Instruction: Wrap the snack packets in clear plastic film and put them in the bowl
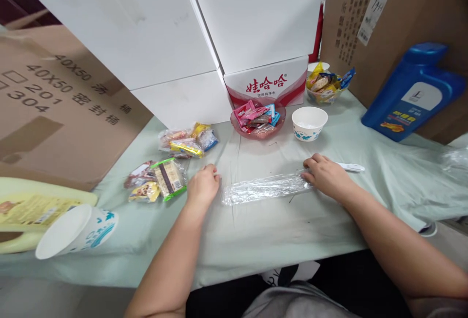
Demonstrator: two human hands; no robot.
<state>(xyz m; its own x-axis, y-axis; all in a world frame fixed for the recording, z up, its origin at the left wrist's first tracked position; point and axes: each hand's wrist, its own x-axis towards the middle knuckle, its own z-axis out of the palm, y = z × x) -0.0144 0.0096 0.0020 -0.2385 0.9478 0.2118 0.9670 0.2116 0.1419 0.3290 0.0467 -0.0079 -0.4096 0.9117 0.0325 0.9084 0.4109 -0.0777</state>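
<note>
My left hand (202,185) rests on the cloth with its fingers curled together; whatever is pinched at the fingertips is too small to make out. Just right of it lies a long, crumpled strip of clear plastic film (263,188). My right hand (325,174) closes on the strip's right end, palm down. A white handle (353,167) sticks out beyond that hand, its other end hidden. Ahead are a pink glass bowl (258,135) of small wrapped snacks and a white paper bowl (309,125). Packaged snacks (168,179) lie left of my left hand.
A tipped paper bowl (78,232) and a pale yellow jug (36,206) are at the left. More wrapped snacks (188,142) lie before the white boxes (183,98). A filled snack bowl (325,93) and blue bottle (409,93) stand right. Cardboard boxes (54,108) flank the table.
</note>
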